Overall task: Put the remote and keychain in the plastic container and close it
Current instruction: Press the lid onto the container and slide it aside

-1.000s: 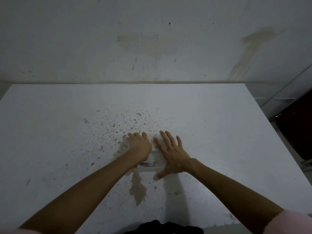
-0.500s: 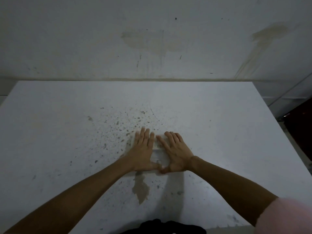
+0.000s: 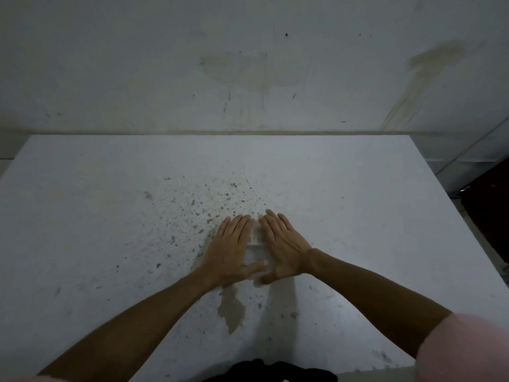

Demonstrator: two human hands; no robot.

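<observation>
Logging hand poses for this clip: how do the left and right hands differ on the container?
The left hand covers the left side of the plastic container, its fingers pointing nearly straight away; the right hand covers the right side, its fingers angled leftward. The left thumb lies across the lid's near part; the right thumb sits at its near edge. Both rest flat, palms down.

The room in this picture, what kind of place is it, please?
Probably a plain back room or storage space, not a tidy home or office. The white table is speckled and stained, the bare wall behind it carries brownish marks, and nothing else furnishes the view.
</observation>
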